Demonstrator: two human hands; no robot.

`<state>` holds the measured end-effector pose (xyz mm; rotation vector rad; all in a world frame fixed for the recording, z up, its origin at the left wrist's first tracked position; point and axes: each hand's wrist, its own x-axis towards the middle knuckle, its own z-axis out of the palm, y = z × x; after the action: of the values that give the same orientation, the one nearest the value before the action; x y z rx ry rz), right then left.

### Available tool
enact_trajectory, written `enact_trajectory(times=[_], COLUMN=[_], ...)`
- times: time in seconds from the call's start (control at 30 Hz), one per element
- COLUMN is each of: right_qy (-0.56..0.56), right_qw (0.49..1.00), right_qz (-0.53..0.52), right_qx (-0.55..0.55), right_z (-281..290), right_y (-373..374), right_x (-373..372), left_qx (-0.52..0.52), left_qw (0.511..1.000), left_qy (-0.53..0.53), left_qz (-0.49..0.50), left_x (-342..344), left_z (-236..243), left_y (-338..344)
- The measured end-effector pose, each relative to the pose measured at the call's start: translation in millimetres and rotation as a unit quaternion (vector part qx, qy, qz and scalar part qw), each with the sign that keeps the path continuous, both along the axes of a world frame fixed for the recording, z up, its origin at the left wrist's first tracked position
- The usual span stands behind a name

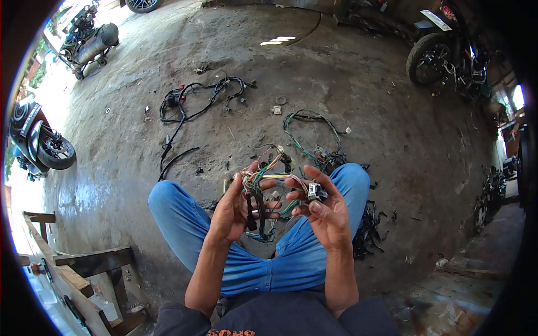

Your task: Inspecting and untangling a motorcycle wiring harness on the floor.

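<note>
L hand (227, 215) holding wire bundle (258, 178) btwn knees (171, 200), R hand (329, 218) pinching plug (315, 192) on same wires, hands apart, black cable loop (183, 113) fwd, wide floor (381, 129) gap to motorbike (430, 60) upper R edge, wood frame (95, 259) lower L edge

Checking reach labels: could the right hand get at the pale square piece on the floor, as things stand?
Probably not yet: the right hand holds a connector wired to the bundle in the left hand. Once freed, nothing visible would block the pale square piece.
</note>
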<state>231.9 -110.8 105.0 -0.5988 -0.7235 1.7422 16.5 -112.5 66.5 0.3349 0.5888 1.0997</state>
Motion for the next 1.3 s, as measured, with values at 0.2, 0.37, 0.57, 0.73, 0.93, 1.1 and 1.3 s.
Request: enact_trajectory(times=[0.2,0.37,0.57,0.73,0.93,1.1,1.3], right_qy=[-0.023,-0.076,-0.349,-0.400,-0.334,-0.209,-0.174], right_qw=[1.000,0.992,0.926,0.907,0.937,0.977,0.984], right_qz=[-0.003,-0.087,0.059,0.018,-0.005,0.013,0.032], right_qx=[0.006,-0.042,0.133,0.130,0.108,0.035,-0.014], right_z=[-11.0,-96.8,-102.7,-84.1,-99.6,-88.1,-87.9], right_y=[16.5,-1.3,-22.1,-17.6,-12.2,-9.0,1.4], right_x=[-6.2,-28.5,-44.1,-48.3,-27.9,-24.3,-19.2], left_qx=[-0.024,-0.030,-0.012,-0.011,-0.023,-0.049,-0.055], left_qw=[0.998,0.987,0.977,0.972,0.969,0.970,0.975], left_qy=[-0.050,-0.083,-0.147,-0.178,-0.173,-0.131,-0.109], left_qz=[0.029,0.134,0.152,0.156,0.174,0.200,0.185], left_x=[-2.0,-9.9,-29.6,-34.1,-39.4,-41.7,-42.7], left_z=[2.2,1.4,25.3,34.3,22.5,7.1,-10.4], left_y=[3.0,33.7,81.7,104.9,111.2,113.5,119.5])
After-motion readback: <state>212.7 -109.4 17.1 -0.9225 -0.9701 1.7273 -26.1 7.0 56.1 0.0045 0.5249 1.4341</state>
